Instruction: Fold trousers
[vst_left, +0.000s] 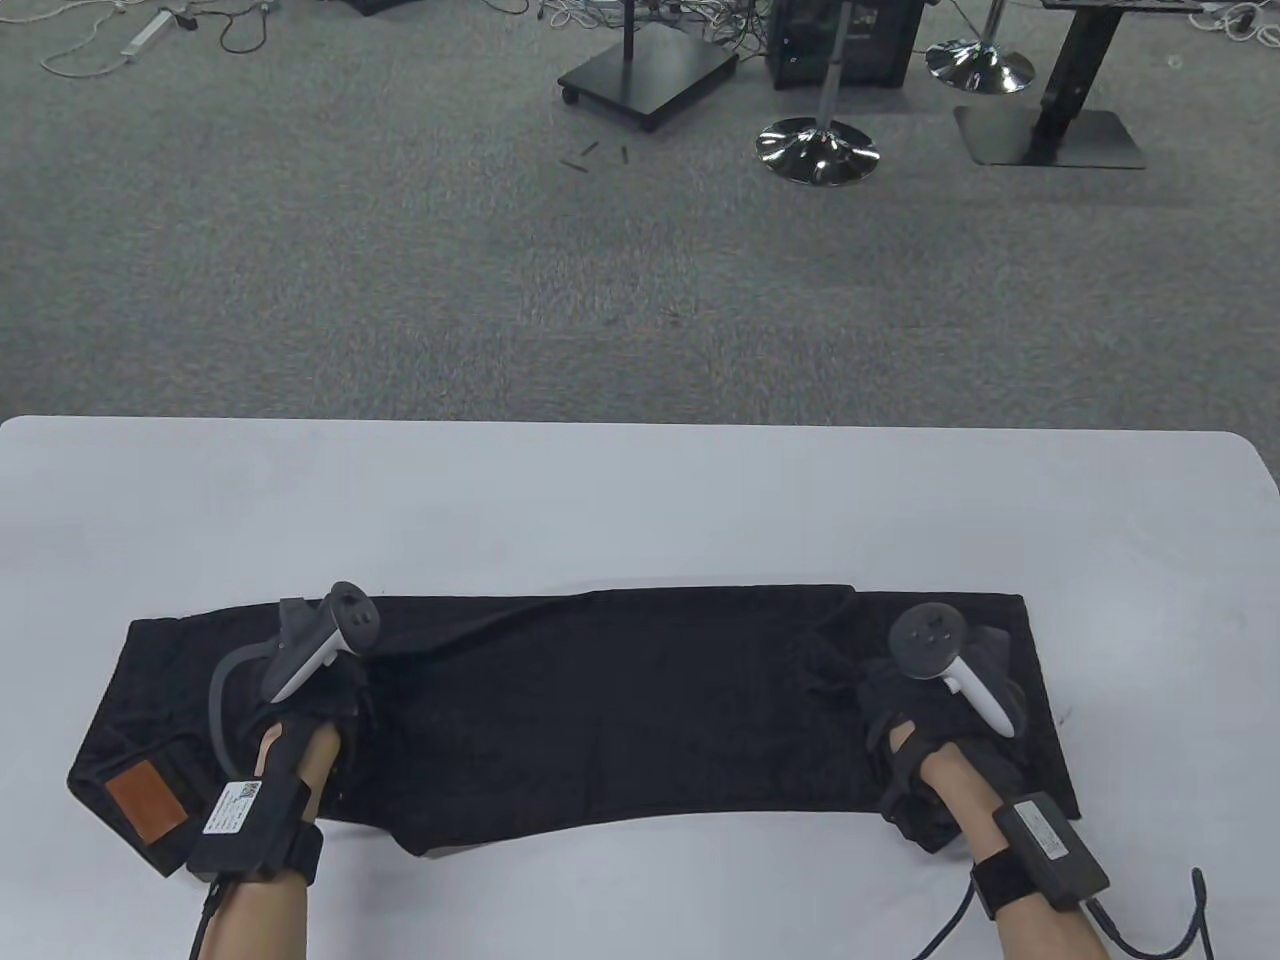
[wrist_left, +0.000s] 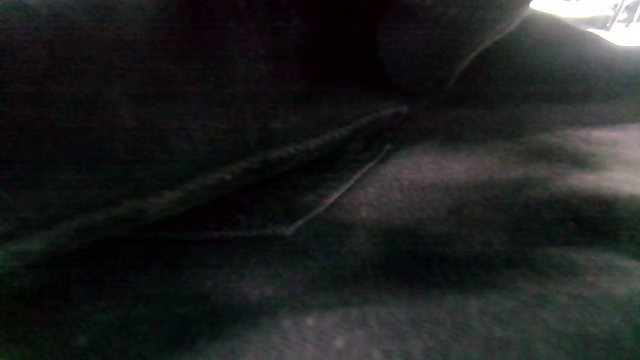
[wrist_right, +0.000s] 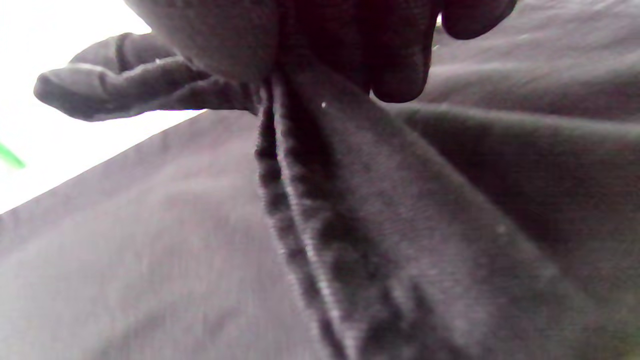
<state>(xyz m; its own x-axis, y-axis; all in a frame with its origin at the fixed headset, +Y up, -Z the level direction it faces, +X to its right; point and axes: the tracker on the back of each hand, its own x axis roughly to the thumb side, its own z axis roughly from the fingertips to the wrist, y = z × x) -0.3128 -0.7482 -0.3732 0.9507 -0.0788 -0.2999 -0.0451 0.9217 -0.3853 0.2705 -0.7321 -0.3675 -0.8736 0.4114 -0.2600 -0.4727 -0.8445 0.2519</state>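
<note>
Black trousers (vst_left: 600, 710) lie lengthwise across the near part of the white table (vst_left: 640, 500), waistband with a brown leather patch (vst_left: 146, 800) at the left, leg ends at the right. My left hand (vst_left: 310, 700) rests on the trousers near the waist; its fingers are hidden under the tracker. The left wrist view shows only dark cloth and a seam (wrist_left: 280, 155). My right hand (vst_left: 930, 720) is on the leg ends. In the right wrist view its fingers (wrist_right: 400, 65) pinch a raised fold of the black cloth (wrist_right: 350, 210).
The table's far half is bare white surface. Beyond the far edge is grey carpet with stand bases (vst_left: 645, 70), chrome stool bases (vst_left: 817, 150) and cables. The table's right edge (vst_left: 1265, 480) is close to the leg ends.
</note>
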